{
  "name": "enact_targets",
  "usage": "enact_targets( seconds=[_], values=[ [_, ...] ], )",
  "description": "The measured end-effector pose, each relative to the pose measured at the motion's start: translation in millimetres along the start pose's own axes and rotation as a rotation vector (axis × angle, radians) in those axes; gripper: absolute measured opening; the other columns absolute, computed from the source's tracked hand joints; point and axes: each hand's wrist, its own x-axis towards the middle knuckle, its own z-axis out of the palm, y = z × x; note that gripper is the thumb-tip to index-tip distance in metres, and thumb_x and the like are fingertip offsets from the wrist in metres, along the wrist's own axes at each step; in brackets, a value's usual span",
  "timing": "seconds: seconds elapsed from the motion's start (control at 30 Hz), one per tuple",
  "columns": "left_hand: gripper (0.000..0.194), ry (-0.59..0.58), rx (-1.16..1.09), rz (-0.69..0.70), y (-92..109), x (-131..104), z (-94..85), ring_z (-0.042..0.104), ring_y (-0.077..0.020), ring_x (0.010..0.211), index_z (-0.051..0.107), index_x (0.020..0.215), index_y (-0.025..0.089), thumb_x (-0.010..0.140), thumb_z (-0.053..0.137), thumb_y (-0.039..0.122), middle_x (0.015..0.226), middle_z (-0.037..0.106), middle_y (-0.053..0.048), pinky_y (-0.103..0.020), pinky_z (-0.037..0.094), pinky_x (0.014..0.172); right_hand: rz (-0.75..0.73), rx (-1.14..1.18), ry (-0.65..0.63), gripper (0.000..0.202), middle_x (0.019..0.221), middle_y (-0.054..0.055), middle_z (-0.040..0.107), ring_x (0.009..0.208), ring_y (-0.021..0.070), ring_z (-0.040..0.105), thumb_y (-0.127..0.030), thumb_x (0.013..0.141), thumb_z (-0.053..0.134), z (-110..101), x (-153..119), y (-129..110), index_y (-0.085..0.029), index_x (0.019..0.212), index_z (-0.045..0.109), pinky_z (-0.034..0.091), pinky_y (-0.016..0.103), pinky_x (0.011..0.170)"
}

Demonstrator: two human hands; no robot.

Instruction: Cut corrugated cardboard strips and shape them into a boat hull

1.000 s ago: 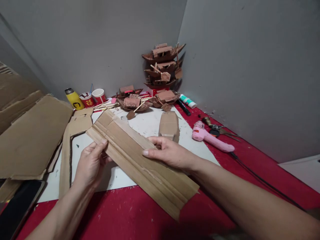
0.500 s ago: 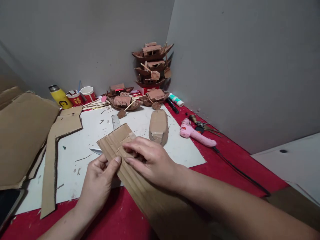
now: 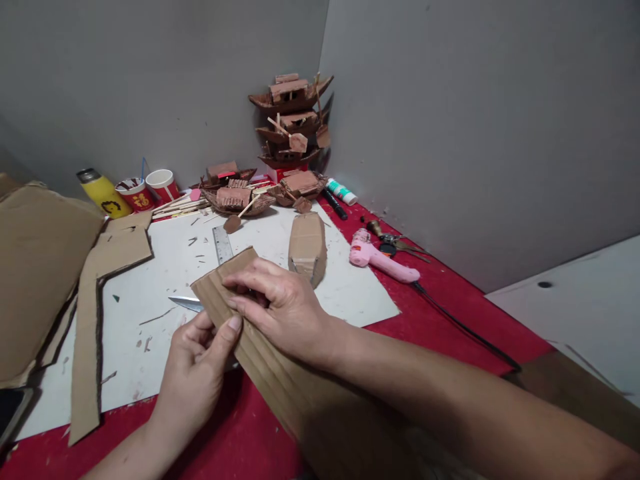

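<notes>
A long cardboard piece (image 3: 270,360) with lengthwise creases slants from the middle of the view down to the bottom edge. My left hand (image 3: 200,360) grips its left edge, thumb on top and fingers beneath. Across its upper face lies my right hand (image 3: 283,310), with fingers curled and the fingertips pressing on the board; whether they pinch a part of it is hard to see. A knife blade (image 3: 186,303) shows just left of the cardboard, its handle hidden. Beyond my right hand sits a small cardboard boat hull (image 3: 307,247) on the white sheet (image 3: 165,267).
Brown model boats (image 3: 290,93) are stacked at the back, others before them. A yellow bottle (image 3: 106,195) and paper cups (image 3: 161,187) stand back left. Cardboard sheets (image 3: 40,267) lie left, a ruler (image 3: 222,244) mid-table. A pink glue gun (image 3: 383,260) with a cord lies right.
My right hand has moved left and slightly up over the cardboard, toward its upper end. My left hand keeps its hold. The whole scene has shifted left in the view.
</notes>
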Motion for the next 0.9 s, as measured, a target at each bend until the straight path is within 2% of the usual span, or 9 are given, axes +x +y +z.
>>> enact_targets(
  seconds=[0.17, 0.27, 0.37, 0.47, 0.53, 0.6, 0.67, 0.8, 0.9],
  values=[
    [0.018, -0.007, 0.047, 0.042, -2, 2, 1.1, 0.062, -0.0159, 0.067, 0.072, 0.08, 0.018, 0.071, 0.073, 0.033, 0.068, 0.069, -0.002, -0.022, 0.049, 0.062, -0.005, -0.092, -0.042, 0.013, 0.087, 0.004, 0.063, 0.079, 0.0163, 0.058, -0.018, 0.088, 0.053, 2, 0, -3, -0.016, 0.091, 0.065, 0.044, 0.028, 0.069],
    [0.018, -0.051, -0.014, -0.031, -6, 7, -1.6, 0.063, -0.0158, 0.067, 0.072, 0.083, 0.018, 0.074, 0.07, 0.033, 0.069, 0.069, -0.001, -0.025, 0.05, 0.067, -0.002, -0.07, -0.081, 0.008, 0.082, 0.004, 0.062, 0.076, 0.016, 0.057, -0.016, 0.085, 0.055, 1, 1, 4, -0.016, 0.085, 0.063, 0.043, 0.028, 0.068],
    [0.025, -0.039, -0.134, -0.129, -7, 15, -6.9, 0.065, -0.0176, 0.067, 0.071, 0.093, 0.017, 0.074, 0.07, 0.034, 0.077, 0.072, -0.005, -0.027, 0.051, 0.066, 0.032, 0.047, 0.033, 0.005, 0.082, 0.002, 0.061, 0.076, 0.0137, 0.057, -0.015, 0.084, 0.056, -5, 2, 14, -0.017, 0.084, 0.061, 0.044, 0.026, 0.069],
    [0.025, 0.067, -0.238, -0.113, -6, 22, -13.2, 0.065, -0.0165, 0.062, 0.071, 0.09, 0.017, 0.07, 0.074, 0.031, 0.074, 0.072, -0.004, -0.026, 0.051, 0.062, 0.164, 0.128, 0.151, 0.025, 0.097, 0.005, 0.062, 0.083, 0.0149, 0.057, -0.024, 0.082, 0.061, -14, 4, 21, -0.018, 0.106, 0.058, 0.045, 0.026, 0.07],
    [0.024, 0.127, -0.283, -0.072, -4, 26, -16.4, 0.065, -0.0151, 0.061, 0.071, 0.091, 0.017, 0.069, 0.074, 0.028, 0.076, 0.073, -0.003, -0.025, 0.052, 0.063, 0.305, 0.237, 0.069, 0.033, 0.097, 0.006, 0.062, 0.081, 0.015, 0.057, -0.031, 0.08, 0.063, -18, 5, 23, -0.016, 0.109, 0.058, 0.045, 0.026, 0.067],
    [0.026, 0.161, -0.311, -0.055, -3, 28, -18.0, 0.066, -0.0152, 0.063, 0.071, 0.093, 0.017, 0.069, 0.074, 0.026, 0.08, 0.074, -0.004, -0.025, 0.053, 0.064, 0.447, 0.403, -0.104, 0.023, 0.081, 0.003, 0.062, 0.069, 0.0125, 0.055, -0.035, 0.082, 0.059, -18, 5, 23, -0.014, 0.091, 0.062, 0.043, 0.024, 0.06],
    [0.029, 0.165, -0.315, -0.083, -3, 28, -18.2, 0.067, -0.0169, 0.065, 0.071, 0.095, 0.016, 0.068, 0.075, 0.026, 0.083, 0.074, -0.005, -0.028, 0.054, 0.067, 0.541, 0.576, -0.226, 0.023, 0.068, -0.001, 0.058, 0.06, 0.0098, 0.051, -0.035, 0.083, 0.057, -16, 4, 23, -0.014, 0.074, 0.06, 0.04, 0.021, 0.055],
    [0.042, 0.117, -0.282, -0.169, -3, 25, -17.4, 0.07, -0.0244, 0.076, 0.069, 0.104, 0.015, 0.066, 0.078, 0.03, 0.089, 0.075, -0.01, -0.036, 0.055, 0.075, 0.674, 0.852, -0.254, 0.024, 0.068, -0.002, 0.061, 0.059, 0.0099, 0.054, -0.038, 0.076, 0.065, -10, 1, 24, -0.015, 0.075, 0.059, 0.043, 0.022, 0.056],
    [0.047, 0.113, -0.249, -0.172, -3, 22, -17.5, 0.07, -0.0284, 0.081, 0.069, 0.105, 0.014, 0.063, 0.079, 0.033, 0.089, 0.075, -0.011, -0.039, 0.056, 0.075, 0.725, 0.932, -0.286, 0.026, 0.071, -0.001, 0.063, 0.06, 0.0114, 0.057, -0.039, 0.07, 0.07, -10, 1, 23, -0.015, 0.078, 0.061, 0.046, 0.024, 0.06]
  ],
)
